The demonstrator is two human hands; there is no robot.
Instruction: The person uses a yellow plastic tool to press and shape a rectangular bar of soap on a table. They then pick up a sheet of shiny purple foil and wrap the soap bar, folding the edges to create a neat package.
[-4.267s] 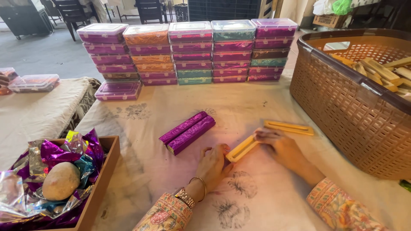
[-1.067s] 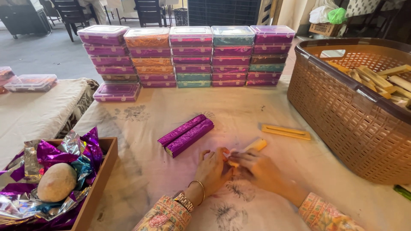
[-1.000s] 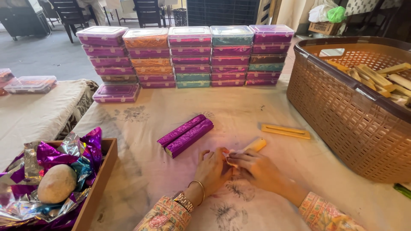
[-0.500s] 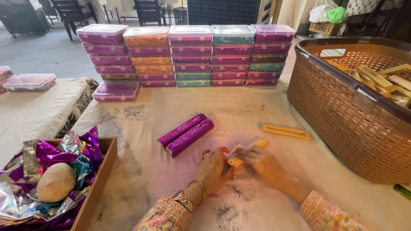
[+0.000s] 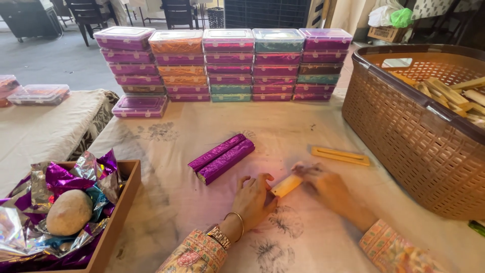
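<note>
A pale yellow stick (image 5: 286, 185) lies on the cloth between my two hands. My left hand (image 5: 252, 201) rests flat with its fingertips against the stick's near end. My right hand (image 5: 323, 183) covers the stick's far end and is motion-blurred. Two sticks wrapped in purple foil (image 5: 222, 157) lie side by side just left of my hands. A flat yellow strip (image 5: 340, 155) lies on the cloth beyond my right hand.
A brown woven basket (image 5: 404, 126) with several pale sticks stands at the right. Stacks of lidded coloured boxes (image 5: 227, 63) line the back. A wooden tray (image 5: 121, 207) at the left holds crumpled foil sheets and a round stone (image 5: 69, 212).
My hands picked one yellow stick from the pair, drew it toward me and worked it between both hands. The other strip stayed on the cloth.
</note>
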